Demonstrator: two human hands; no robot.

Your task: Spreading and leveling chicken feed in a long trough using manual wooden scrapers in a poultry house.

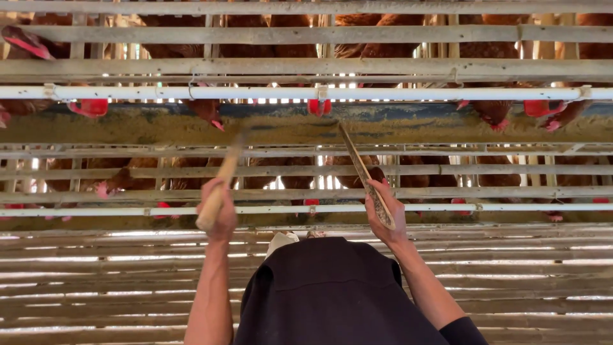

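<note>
Both hands are working the feed trough (128,128) under the hens (491,112): the left hand (220,207) fisted round a wooden handle (220,185), the right hand (386,214) pinching a flat stick (364,172), each tip in the feed, seemingly mid-levelling, needing steady sideways strokes.

bg: wooden slat cages (306,33) w/ brown hens (491,110) | white pipes (383,93) | slatted floor (96,281) | daylight thru gaps
</note>
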